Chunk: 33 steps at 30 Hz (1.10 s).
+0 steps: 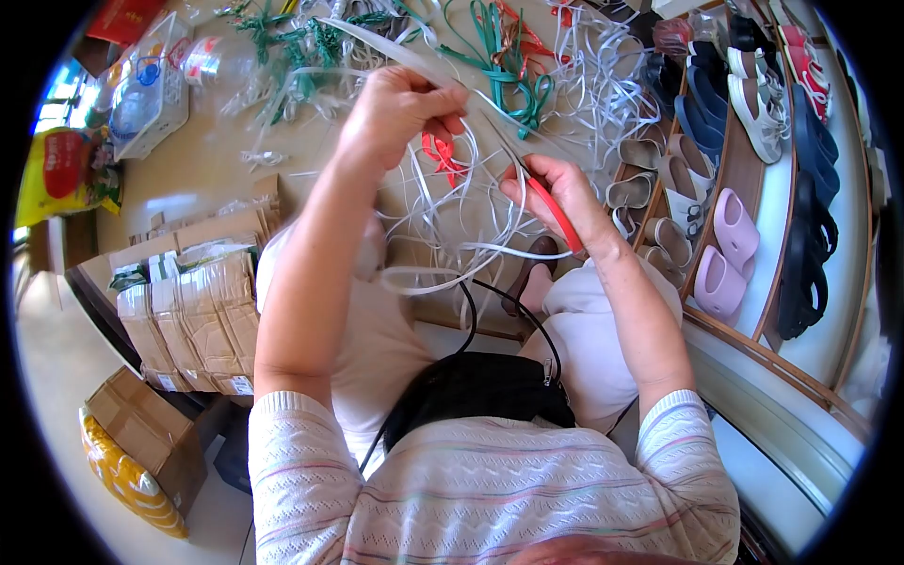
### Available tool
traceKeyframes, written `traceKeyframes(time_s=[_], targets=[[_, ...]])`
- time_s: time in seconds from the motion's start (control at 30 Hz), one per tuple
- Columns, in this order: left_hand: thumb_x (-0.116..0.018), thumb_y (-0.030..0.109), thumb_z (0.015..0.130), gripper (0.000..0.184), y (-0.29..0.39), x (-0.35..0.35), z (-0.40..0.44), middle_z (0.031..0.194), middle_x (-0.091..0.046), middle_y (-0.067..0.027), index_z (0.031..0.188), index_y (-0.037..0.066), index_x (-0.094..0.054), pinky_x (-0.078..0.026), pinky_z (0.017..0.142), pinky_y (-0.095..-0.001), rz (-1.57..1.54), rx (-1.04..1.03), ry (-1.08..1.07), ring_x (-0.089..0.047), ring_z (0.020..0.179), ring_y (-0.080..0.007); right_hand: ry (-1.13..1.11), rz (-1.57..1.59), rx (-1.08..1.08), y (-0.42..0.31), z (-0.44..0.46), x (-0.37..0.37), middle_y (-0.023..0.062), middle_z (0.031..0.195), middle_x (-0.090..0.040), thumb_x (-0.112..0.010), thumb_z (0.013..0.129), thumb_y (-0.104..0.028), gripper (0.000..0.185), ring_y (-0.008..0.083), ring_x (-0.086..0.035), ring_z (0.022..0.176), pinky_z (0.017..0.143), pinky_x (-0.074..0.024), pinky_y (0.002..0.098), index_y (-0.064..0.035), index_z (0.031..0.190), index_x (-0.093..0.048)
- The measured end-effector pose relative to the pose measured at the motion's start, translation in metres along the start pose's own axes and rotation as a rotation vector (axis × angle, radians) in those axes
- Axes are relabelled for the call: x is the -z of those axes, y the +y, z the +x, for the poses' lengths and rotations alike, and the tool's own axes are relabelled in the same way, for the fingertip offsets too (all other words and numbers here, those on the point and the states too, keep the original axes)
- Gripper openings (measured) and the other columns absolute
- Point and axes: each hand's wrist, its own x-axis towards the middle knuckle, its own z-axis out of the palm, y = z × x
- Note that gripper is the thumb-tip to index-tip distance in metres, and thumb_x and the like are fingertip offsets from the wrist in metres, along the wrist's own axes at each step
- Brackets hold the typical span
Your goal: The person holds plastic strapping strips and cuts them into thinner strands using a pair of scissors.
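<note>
My left hand (400, 111) is raised, its fingers pinched around a white strip (391, 49) whose flat end points up and away. Thin white strands (438, 217) hang below it in a loose tangle, down to near my lap. My right hand (565, 200) grips red-handled scissors (556, 209). Their blades point up and left, towards my left hand, and lie beside the strands; whether they touch any I cannot tell. A red ribbon bundle (443, 155) shows just below my left hand.
Green cords (513, 75) and piles of white strips (612, 75) cover the floor ahead. A shoe rack with pink slippers (723, 273) stands at right. Cardboard boxes (193, 315), a white basket (155, 89) and a clear bottle (221, 61) are at left. A black bag (480, 391) lies on my lap.
</note>
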Motion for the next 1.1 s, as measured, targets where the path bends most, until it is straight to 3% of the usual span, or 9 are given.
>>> traceKeyframes(time_s=[0.33, 0.43, 0.63, 0.77, 0.93, 1.1], targets=[[-0.064, 0.013, 0.079, 0.019, 0.003, 0.0, -0.001, 0.074, -0.061, -0.0081, 0.091, -0.003, -0.061, -0.048, 0.052, -0.0234, -0.049, 0.028, -0.001, -0.059, 0.059, -0.0132, 0.018, -0.129, 0.052, 0.0, -0.003, 0.004, -0.0047, 0.07, -0.052, -0.064, 0.08, -0.013, 0.014, 0.0027, -0.044, 0.067, 0.059, -0.039, 0.0192, -0.001, 0.085, -0.058], [-0.064, 0.012, 0.079, 0.022, 0.003, 0.0, 0.0, 0.074, -0.061, -0.008, 0.094, -0.004, -0.061, -0.048, 0.053, -0.0239, -0.05, 0.015, 0.008, -0.059, 0.06, -0.014, 0.016, -0.058, 0.067, 0.0, -0.004, 0.002, -0.0058, 0.067, -0.05, -0.065, 0.08, -0.013, 0.015, 0.0011, -0.043, 0.063, 0.055, -0.037, 0.0176, -0.0018, 0.086, -0.058], [-0.064, 0.011, 0.079, 0.022, 0.004, 0.0, -0.001, 0.074, -0.061, -0.0081, 0.094, -0.005, -0.061, -0.048, 0.054, -0.0247, -0.038, 0.004, -0.002, -0.059, 0.059, -0.0139, -0.167, 0.271, -0.235, -0.015, -0.007, 0.017, -0.0049, 0.069, -0.052, -0.061, 0.082, -0.018, 0.023, -0.0003, -0.045, 0.054, 0.046, -0.0348, 0.0133, -0.0036, 0.099, -0.056], [-0.064, 0.011, 0.079, 0.021, 0.004, -0.003, -0.002, 0.073, -0.061, -0.008, 0.094, -0.003, -0.061, -0.048, 0.054, -0.0245, -0.038, -0.021, -0.02, -0.059, 0.058, -0.0135, -0.313, 0.451, -0.274, -0.009, -0.009, 0.034, -0.0011, 0.073, -0.056, -0.059, 0.084, -0.022, 0.033, 0.0037, -0.052, 0.057, 0.048, -0.0391, 0.0148, 0.0004, 0.107, -0.053], [-0.064, 0.011, 0.079, 0.019, 0.004, -0.009, -0.003, 0.071, -0.061, -0.0075, 0.093, -0.002, -0.062, -0.048, 0.054, -0.0242, 0.04, -0.049, -0.009, -0.058, 0.057, -0.0129, -0.329, 0.376, -0.218, -0.012, -0.01, 0.042, 0.0015, 0.073, -0.058, -0.061, 0.082, -0.032, 0.042, 0.0062, -0.054, 0.061, 0.049, -0.0391, 0.0166, 0.0016, 0.107, -0.054], [-0.063, 0.01, 0.079, 0.016, 0.0, -0.015, -0.003, 0.071, -0.061, -0.0082, 0.09, -0.003, -0.062, -0.048, 0.051, -0.024, 0.111, -0.065, 0.01, -0.058, 0.055, -0.0127, -0.259, 0.241, -0.209, -0.013, -0.009, 0.037, -0.0011, 0.072, -0.056, -0.061, 0.082, -0.028, 0.034, 0.0029, -0.051, 0.06, 0.047, -0.036, 0.0148, -0.0017, 0.104, -0.056]])
